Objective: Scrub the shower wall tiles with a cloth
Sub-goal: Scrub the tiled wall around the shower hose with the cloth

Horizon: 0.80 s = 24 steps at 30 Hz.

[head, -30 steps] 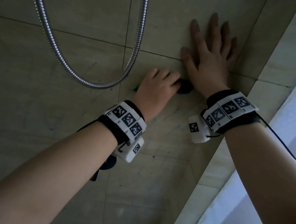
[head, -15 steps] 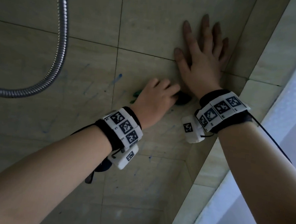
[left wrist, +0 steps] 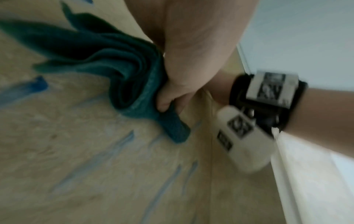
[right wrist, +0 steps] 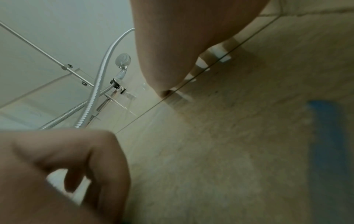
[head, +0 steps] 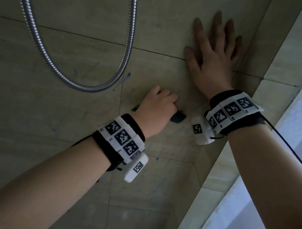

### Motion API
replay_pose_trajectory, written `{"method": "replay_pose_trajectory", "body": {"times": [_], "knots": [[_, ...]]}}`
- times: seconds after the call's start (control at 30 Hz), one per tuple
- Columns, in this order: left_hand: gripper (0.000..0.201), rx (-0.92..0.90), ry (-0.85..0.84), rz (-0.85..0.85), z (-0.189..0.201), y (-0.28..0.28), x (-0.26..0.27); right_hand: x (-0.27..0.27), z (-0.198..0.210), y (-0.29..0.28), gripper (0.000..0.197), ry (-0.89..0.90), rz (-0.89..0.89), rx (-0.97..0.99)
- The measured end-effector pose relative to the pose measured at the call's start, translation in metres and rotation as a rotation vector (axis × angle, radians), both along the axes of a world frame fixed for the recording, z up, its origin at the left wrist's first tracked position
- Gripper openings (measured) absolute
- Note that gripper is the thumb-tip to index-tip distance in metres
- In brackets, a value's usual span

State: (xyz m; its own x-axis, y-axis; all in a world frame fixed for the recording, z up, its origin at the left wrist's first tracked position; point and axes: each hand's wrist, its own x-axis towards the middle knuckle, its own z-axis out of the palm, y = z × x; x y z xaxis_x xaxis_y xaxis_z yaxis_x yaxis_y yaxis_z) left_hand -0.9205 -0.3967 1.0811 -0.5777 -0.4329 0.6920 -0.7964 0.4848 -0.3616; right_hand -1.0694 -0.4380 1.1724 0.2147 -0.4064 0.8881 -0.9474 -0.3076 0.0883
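Observation:
My left hand [head: 157, 109] grips a bunched teal cloth [head: 179, 118] and presses it against the beige wall tiles [head: 86, 125]. In the left wrist view the cloth [left wrist: 107, 60] folds out from under the curled fingers [left wrist: 172, 97]. My right hand [head: 214, 54] lies flat on the wall up and to the right, fingers spread, holding nothing. Blue streaks [left wrist: 107, 153] mark the tile below the cloth, and one blue dab [head: 129, 75] sits above the left hand.
A metal shower hose [head: 88, 88] loops down the wall to the left of my hands. The shower head [right wrist: 123, 59] hangs in its holder further along. The wall meets a tiled corner ledge [head: 277, 89] on the right, beside a bright white surface [head: 264, 208].
My left hand has dragged the cloth down the wall, away from the right hand. The right hand stays flat in place. The hose shifts in view as my head moves.

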Motion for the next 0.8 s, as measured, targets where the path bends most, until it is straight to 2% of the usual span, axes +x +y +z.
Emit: {"method": "replay_pose_trajectory", "body": {"times": [0.07, 0.2, 0.33, 0.43, 0.53, 0.73, 0.8], "knots": [[0.031, 0.04, 0.118, -0.016, 0.009, -0.001, 0.01, 0.0, -0.001, 0.0, 0.056, 0.001, 0.003, -0.005], [0.025, -0.094, 0.442, -0.103, 0.022, 0.006, 0.032, 0.0, -0.001, -0.002, 0.056, -0.002, 0.028, 0.004], [0.025, -0.2, 0.626, -0.07, 0.026, 0.003, 0.043, 0.0, -0.001, -0.002, 0.056, 0.011, 0.026, 0.007], [0.026, -0.214, 0.737, -0.022, 0.018, -0.009, 0.044, 0.0, -0.002, -0.003, 0.056, 0.005, 0.02, 0.002], [0.025, -0.169, 0.778, -0.059, 0.003, -0.017, 0.035, 0.001, -0.002, -0.003, 0.056, -0.005, 0.027, -0.009], [0.03, -0.073, 0.666, -0.055, -0.05, -0.015, 0.015, 0.001, -0.003, -0.002, 0.056, 0.009, 0.004, -0.007], [0.029, -0.081, 0.676, -0.051, -0.046, -0.013, 0.019, 0.0, -0.003, -0.001, 0.056, 0.01, 0.003, -0.003]]}}
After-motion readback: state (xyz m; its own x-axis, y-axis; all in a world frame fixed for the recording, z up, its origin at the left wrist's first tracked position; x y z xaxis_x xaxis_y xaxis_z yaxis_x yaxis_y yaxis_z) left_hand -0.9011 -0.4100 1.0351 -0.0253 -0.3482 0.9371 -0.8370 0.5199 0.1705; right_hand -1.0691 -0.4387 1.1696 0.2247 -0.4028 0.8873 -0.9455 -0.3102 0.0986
